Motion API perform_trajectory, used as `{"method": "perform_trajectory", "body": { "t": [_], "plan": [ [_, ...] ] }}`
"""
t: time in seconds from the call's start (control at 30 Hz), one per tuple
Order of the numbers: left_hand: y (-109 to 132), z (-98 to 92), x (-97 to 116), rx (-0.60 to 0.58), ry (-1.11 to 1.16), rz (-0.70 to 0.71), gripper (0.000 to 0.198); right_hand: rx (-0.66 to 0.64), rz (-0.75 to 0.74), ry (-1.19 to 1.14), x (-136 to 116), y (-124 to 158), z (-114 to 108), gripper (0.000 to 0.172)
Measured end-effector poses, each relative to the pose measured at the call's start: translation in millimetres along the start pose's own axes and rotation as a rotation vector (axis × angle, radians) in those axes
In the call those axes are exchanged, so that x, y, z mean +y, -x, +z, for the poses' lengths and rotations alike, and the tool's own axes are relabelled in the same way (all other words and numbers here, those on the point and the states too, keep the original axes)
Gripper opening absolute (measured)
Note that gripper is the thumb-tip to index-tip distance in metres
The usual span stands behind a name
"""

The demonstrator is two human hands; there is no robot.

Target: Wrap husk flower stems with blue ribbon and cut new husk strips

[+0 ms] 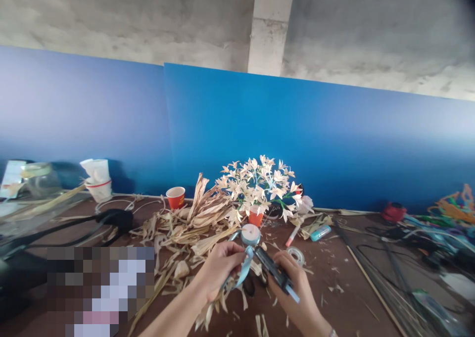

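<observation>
My left hand (219, 266) pinches a light blue ribbon (245, 268), whose loose end hangs down beside the fingers. In my right hand (293, 282) is a black hot glue gun (273, 266), with a pale glue stick (293, 294) poking out of its back. The gun's tip points at the ribbon close to the left fingertips; whether they touch I cannot tell. Just beyond both hands sits a ribbon roll (251, 233). Farther back, a bunch of cream flowers (260, 183) stands in a red paper cup (255, 215).
Dried husks (208, 208) and scraps litter the brown table (330, 292). Another red cup (175, 197) stands at the back. A tape roll (296, 257), a marker (293, 235) and a turquoise item (320, 233) lie right. Cables and bundles crowd both sides before a blue partition (237, 124).
</observation>
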State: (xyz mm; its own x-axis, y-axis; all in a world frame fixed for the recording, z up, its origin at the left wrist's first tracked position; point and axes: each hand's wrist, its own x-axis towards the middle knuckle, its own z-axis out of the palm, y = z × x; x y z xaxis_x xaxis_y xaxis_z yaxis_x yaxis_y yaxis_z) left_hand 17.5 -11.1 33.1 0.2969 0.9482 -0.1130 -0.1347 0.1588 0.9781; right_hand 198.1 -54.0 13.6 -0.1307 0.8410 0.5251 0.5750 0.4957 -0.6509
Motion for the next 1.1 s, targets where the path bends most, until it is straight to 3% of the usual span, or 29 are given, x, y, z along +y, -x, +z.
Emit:
{"method": "perform_trajectory", "body": {
  "t": [1.1],
  "plan": [
    [0.3,0.4,-0.6,0.004,-0.009,-0.002,0.017,-0.010,-0.032,0.019,3.5,0.8,1.8,0.012]
  ]
}}
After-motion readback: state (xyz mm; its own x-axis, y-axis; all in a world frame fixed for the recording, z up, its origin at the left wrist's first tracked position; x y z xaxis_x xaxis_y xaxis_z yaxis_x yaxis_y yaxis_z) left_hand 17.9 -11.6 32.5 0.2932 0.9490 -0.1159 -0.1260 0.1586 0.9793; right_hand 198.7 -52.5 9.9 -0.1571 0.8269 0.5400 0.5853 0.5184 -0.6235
